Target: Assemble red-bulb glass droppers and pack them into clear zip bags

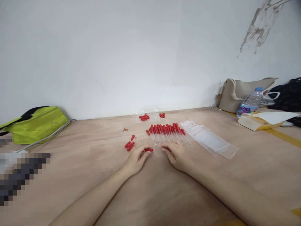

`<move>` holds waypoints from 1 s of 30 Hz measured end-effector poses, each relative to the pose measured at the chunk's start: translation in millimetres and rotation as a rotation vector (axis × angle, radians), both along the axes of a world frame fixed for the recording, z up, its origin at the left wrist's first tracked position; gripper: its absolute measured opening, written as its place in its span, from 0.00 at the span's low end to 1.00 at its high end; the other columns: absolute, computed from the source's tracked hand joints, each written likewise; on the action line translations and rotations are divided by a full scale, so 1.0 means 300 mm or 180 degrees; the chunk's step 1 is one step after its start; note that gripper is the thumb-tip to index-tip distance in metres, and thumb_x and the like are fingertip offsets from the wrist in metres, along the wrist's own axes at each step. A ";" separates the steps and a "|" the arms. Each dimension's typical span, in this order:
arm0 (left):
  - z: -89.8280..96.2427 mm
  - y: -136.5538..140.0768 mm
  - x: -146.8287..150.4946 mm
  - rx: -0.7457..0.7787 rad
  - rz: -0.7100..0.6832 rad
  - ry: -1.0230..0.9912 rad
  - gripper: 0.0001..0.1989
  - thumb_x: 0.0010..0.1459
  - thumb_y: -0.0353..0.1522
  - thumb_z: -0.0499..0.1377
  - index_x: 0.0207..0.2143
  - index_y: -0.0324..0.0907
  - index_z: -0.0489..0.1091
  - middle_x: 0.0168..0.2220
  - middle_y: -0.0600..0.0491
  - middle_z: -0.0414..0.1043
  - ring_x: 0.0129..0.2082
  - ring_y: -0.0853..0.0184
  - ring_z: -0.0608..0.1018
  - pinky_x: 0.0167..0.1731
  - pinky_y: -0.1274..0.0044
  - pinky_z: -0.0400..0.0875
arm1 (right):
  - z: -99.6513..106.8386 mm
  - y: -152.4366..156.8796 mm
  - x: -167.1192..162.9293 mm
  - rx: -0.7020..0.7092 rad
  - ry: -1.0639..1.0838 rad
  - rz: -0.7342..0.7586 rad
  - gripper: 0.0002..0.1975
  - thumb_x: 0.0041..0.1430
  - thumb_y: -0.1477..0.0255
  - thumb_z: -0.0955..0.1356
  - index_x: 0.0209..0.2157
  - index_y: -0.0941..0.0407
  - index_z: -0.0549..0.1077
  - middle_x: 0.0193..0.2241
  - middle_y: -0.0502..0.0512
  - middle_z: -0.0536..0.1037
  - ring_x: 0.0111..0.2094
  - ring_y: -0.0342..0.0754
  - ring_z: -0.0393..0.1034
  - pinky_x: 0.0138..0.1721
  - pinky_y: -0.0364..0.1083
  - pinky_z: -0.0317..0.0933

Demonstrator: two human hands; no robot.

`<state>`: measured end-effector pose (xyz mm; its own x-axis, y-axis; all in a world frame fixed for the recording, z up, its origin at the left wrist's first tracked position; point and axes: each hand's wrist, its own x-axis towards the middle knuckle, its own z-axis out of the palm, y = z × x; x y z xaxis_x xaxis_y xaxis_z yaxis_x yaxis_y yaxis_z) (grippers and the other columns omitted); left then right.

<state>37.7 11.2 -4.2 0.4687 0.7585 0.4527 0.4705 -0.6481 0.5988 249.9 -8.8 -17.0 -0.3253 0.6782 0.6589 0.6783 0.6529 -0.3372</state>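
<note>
My left hand pinches a red rubber dropper bulb between thumb and fingers, its end pointing right. Facing it across a small gap, my right hand is closed with thumb near the index finger; whatever it may hold is too thin and clear to make out. Just beyond both hands lies a row of glass droppers with red bulbs on their far ends and clear tips towards me. Loose red bulbs lie left of the row, beside several clear glass tubes.
More red bulbs lie on clear plastic near the wall. Clear zip bags spread to the right. A green-yellow pouch lies left. On the right stand a water bottle, a beige bag and a tissue pack.
</note>
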 end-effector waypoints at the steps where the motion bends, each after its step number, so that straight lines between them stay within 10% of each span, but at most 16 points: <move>1: -0.002 0.004 -0.002 -0.0042 -0.0020 0.0001 0.11 0.59 0.33 0.50 0.41 0.41 0.68 0.39 0.50 0.73 0.39 0.66 0.73 0.41 0.74 0.66 | 0.002 -0.005 -0.007 -0.0024 -0.0033 0.0029 0.10 0.61 0.72 0.58 0.39 0.56 0.68 0.34 0.53 0.76 0.33 0.43 0.68 0.38 0.45 0.51; 30: 0.022 -0.018 0.000 -0.0050 -0.0505 0.0453 0.12 0.61 0.34 0.47 0.35 0.42 0.70 0.31 0.51 0.70 0.32 0.68 0.71 0.34 0.77 0.65 | 0.000 0.000 -0.002 0.0055 -0.0684 0.0097 0.11 0.59 0.74 0.59 0.35 0.54 0.71 0.28 0.51 0.75 0.29 0.42 0.66 0.35 0.45 0.46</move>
<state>37.6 5.8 2.4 0.6411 0.6767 0.3621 0.4439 -0.7118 0.5443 249.2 -8.9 -16.9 -0.4797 0.6551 0.5837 0.7132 0.6786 -0.1755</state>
